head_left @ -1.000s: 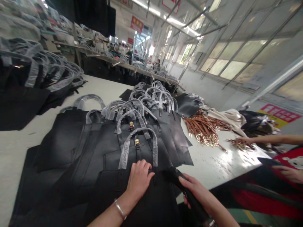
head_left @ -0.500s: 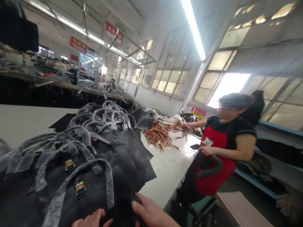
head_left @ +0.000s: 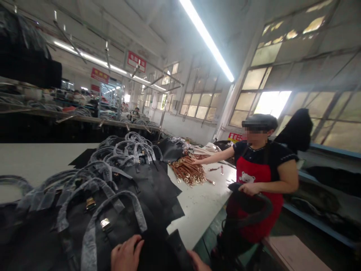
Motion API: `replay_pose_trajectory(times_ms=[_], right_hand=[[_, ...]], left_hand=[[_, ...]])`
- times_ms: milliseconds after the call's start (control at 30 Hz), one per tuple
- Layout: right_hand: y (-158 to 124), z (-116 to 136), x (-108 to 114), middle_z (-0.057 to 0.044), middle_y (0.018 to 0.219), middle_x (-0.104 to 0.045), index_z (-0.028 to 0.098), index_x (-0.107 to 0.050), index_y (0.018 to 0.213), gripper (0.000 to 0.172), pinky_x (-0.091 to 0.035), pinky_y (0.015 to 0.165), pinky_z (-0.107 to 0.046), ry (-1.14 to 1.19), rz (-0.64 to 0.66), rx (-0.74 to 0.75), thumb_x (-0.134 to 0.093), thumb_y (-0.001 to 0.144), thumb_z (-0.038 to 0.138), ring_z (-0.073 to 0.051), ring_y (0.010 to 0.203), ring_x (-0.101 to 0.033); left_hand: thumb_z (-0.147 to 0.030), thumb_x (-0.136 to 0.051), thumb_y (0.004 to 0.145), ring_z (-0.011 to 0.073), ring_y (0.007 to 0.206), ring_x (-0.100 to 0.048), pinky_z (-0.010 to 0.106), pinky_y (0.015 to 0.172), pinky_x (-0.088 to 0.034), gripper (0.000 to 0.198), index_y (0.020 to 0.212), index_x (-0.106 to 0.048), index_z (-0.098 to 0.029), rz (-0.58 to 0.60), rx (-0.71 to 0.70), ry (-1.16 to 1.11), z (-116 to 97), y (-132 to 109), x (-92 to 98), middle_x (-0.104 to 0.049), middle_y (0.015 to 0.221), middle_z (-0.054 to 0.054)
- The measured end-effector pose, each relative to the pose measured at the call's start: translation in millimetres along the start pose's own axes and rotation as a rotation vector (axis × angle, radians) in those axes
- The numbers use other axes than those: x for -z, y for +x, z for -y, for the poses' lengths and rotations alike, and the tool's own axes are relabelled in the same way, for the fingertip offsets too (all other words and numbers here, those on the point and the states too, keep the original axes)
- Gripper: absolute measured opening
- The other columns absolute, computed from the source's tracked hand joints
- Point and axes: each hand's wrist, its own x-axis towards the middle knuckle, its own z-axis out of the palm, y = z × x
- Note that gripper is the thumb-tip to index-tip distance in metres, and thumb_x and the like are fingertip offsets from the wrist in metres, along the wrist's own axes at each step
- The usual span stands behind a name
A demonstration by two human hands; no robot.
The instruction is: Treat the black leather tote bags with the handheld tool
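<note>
Black leather totes (head_left: pixel 146 184) fanned across a white table (head_left: pixel 203 210)

Your left hand (head_left: pixel 125 253) lies on the nearest tote at the bottom of your view, its fingers loosely curved against the black leather. You cannot tell from this view whether they pinch the leather or only rest on it. Of your right hand (head_left: pixel 197 262), only the fingers show at the lower edge, just beside a dark strap (head_left: pixel 179 250), and whatever they may hold is hidden.

The totes overlap like shingles, each lying partly over the next. This seems to keep every handle standing up and every gold clasp (head_left: pixel 105 224) in sight, within reach without lifting the pile. Clear plastic film (head_left: pixel 90 233) sleeves the handles. Beyond them, a heap of tan straps with gold hardware (head_left: pixel 187 171) sits on the table, and a co-worker's outstretched hand (head_left: pixel 196 161) touches it. That co-worker, in a red apron (head_left: pixel 261 222), holds a looped black strap (head_left: pixel 251 203) against the body with the other hand (head_left: pixel 247 189), probably to keep it off the floor. Overhead runs a long fluorescent tube (head_left: pixel 207 39). Steel-framed windows (head_left: pixel 267 109) glare along the right wall, and further benches loaded with bags (head_left: pixel 81 118) recede toward a red sign (head_left: pixel 137 61).
</note>
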Motion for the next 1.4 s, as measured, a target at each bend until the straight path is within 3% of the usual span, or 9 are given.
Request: replay_pose_trajectory(times_ms=[100, 200, 367, 500, 767, 900, 1100, 1233, 1400], right_hand=[[-37.5, -3.4, 2.0, -0.005, 0.086, -0.071, 0.016, -0.041, 0.134, 0.074, -0.049, 0.077, -0.032, -0.032, 0.027, 0.119, -0.065, 0.071, 0.048, -0.027, 0.084, -0.067], [-62.6, -0.3, -0.7, -0.001, 0.065, -0.066, 0.01, -0.024, 0.144, 0.079, -0.048, 0.064, -0.032, -0.045, 0.062, 0.085, -0.05, 0.083, 0.053, -0.023, 0.067, -0.064], [-61.1, 14.3, -17.9, 0.006, 0.054, -0.054, 0.016, -0.024, 0.145, 0.074, -0.042, 0.048, -0.025, -0.073, 0.198, -0.023, -0.045, 0.086, 0.055, -0.018, 0.05, -0.057], [-51.6, 27.5, -33.6, 0.008, 0.049, -0.052, 0.018, -0.032, 0.14, 0.066, -0.04, 0.042, -0.021, -0.112, 0.289, 0.006, -0.048, 0.086, 0.051, -0.015, 0.043, -0.053], [-26.6, 51.6, -60.3, 0.002, 0.074, -0.059, 0.02, -0.049, 0.122, 0.043, -0.042, 0.035, -0.019, -0.061, 0.457, 0.018, -0.052, 0.086, 0.044, -0.01, 0.041, -0.054], [-7.3, 70.7, -64.8, 0.001, 0.074, -0.06, 0.019, -0.055, 0.106, 0.031, -0.042, 0.034, -0.018, -0.062, 0.516, -0.01, -0.054, 0.087, 0.043, -0.009, 0.04, -0.054], [6.3, 83.3, -55.6, 0.0, 0.072, -0.063, 0.02, -0.054, 0.115, 0.04, -0.046, 0.035, -0.019, -0.11, 0.596, -0.118, -0.06, 0.084, 0.044, -0.012, 0.042, -0.058], [11.9, 88.0, -67.5, 0.0, 0.073, -0.063, 0.02, -0.055, 0.12, 0.045, -0.046, 0.036, -0.021, -0.113, 0.554, -0.119, -0.062, 0.082, 0.044, -0.013, 0.044, -0.059], [18.7, 101.2, -80.0, 0.003, 0.074, -0.058, 0.024, -0.045, 0.132, 0.053, -0.047, 0.039, -0.02, -0.08, 0.293, -0.006, -0.056, 0.085, 0.046, -0.012, 0.048, -0.058]], left_hand=[[-0.015, -0.045, 0.085, 0.0234, 0.118, -0.054, 0.045, 0.105, -0.031, 0.037, 0.118, -0.061, -0.021, -0.073, -0.06, 0.057, -16.1, -25.8, 11.0, -0.061, 0.127, 0.008], [-0.015, -0.054, 0.08, 0.0271, 0.126, -0.044, 0.05, 0.111, -0.023, 0.041, 0.121, -0.058, -0.02, -0.057, -0.11, 0.124, -15.8, -68.8, 27.0, -0.051, 0.137, 0.011], [-0.026, -0.056, 0.085, 0.0296, 0.123, -0.044, 0.053, 0.108, -0.027, 0.037, 0.122, -0.056, -0.022, -0.008, -0.017, 0.158, -1.1, -135.7, 40.6, -0.05, 0.136, 0.012], [-0.026, -0.056, 0.086, 0.0282, 0.125, -0.041, 0.047, 0.107, -0.031, 0.04, 0.126, -0.053, -0.023, 0.002, -0.038, 0.127, -1.1, -166.1, 41.2, -0.048, 0.138, 0.01], [-0.028, -0.058, 0.085, 0.0276, 0.125, -0.039, 0.044, 0.108, -0.03, 0.044, 0.128, -0.051, -0.023, 0.019, -0.069, 0.108, -6.8, -180.4, 48.0, -0.047, 0.139, 0.009], [-0.03, -0.057, 0.086, 0.027, 0.125, -0.039, 0.044, 0.107, -0.03, 0.043, 0.128, -0.05, -0.024, 0.02, -0.085, 0.108, -4.1, -181.2, 50.8, -0.046, 0.138, 0.008], [-0.033, -0.056, 0.087, 0.0255, 0.123, -0.04, 0.042, 0.106, -0.031, 0.041, 0.127, -0.05, -0.025, 0.0, -0.097, 0.101, -0.4, -180.7, 51.8, -0.047, 0.137, 0.007], [-0.034, -0.06, 0.085, 0.025, 0.121, -0.042, 0.042, 0.104, -0.033, 0.041, 0.124, -0.051, -0.024, -0.012, -0.102, 0.078, 1.8, -178.8, 53.1, -0.048, 0.135, 0.008], [-0.031, -0.061, 0.084, 0.025, 0.122, -0.042, 0.042, 0.104, -0.034, 0.042, 0.124, -0.05, -0.022, -0.031, -0.114, 0.046, 5.8, -178.8, 50.4, -0.047, 0.137, 0.009]])
